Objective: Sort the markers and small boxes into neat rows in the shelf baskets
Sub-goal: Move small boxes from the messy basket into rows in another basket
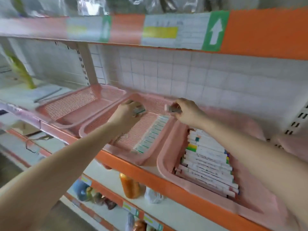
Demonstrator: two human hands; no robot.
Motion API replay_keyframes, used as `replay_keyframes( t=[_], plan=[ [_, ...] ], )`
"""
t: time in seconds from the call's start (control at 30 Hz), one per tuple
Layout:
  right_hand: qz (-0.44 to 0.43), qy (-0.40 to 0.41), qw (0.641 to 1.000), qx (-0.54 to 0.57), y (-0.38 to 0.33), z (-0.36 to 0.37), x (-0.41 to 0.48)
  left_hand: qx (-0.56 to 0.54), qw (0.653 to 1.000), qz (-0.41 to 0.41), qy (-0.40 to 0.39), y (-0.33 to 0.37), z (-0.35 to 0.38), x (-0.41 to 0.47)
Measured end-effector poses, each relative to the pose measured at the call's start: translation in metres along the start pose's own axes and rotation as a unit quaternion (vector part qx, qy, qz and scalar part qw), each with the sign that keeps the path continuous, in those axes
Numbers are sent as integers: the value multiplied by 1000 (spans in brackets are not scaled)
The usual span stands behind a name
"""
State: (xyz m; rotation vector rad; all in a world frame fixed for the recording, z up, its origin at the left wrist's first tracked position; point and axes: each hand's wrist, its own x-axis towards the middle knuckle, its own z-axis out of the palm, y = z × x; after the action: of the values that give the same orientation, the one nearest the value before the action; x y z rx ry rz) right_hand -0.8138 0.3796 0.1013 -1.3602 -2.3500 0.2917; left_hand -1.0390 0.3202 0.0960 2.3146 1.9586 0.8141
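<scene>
Both hands clamped on stuff over the middle pink mesh plastic basket point(146, 161)'s back edge; left hand point(127, 112) on a small white-green cardboard box point(139, 110), right hand point(186, 112) on a grey-pink one point(172, 108); probably light and crushable, so pinch the short ends.

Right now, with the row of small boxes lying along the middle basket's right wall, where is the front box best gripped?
Probably by its two long sides, coming straight down from above. The front box lies flat in the row of small boxes, its right end near the middle basket wall; only the mesh floor on its left is free.

Matt pink plastic mesh baskets point(150, 130); glossy orange metal shelf edge point(133, 165).
</scene>
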Motion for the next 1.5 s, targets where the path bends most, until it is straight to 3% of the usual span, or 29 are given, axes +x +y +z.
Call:
replay_keyframes(
  t=[0.13,0.3,0.53,0.63,0.77,0.93,1.13,1.3,1.5],
  plan=[
    [-2,8,1000,21,-26,25,27,9,995,-22,-97,-47,-2,7],
    [10,12,1000,-1,-41,41,49,-6,969,26,-245,-73,14,24],
    [65,24,998,-4,-61,69,73,16,942,64,-329,-95,44,31],
    [85,25,996,13,-72,88,81,9,943,78,-324,-99,40,36],
    [114,49,992,9,-83,97,87,-35,964,65,-257,-109,18,51],
    [161,91,982,36,-91,110,86,-154,971,8,-182,-123,4,59],
    [147,126,980,50,-98,114,75,-283,941,-47,-182,-118,26,76],
    [207,123,961,137,-91,111,72,-422,879,-110,-193,-113,34,86],
    [230,92,937,246,-81,107,78,-473,860,-78,-176,-111,38,84]
  ],
)
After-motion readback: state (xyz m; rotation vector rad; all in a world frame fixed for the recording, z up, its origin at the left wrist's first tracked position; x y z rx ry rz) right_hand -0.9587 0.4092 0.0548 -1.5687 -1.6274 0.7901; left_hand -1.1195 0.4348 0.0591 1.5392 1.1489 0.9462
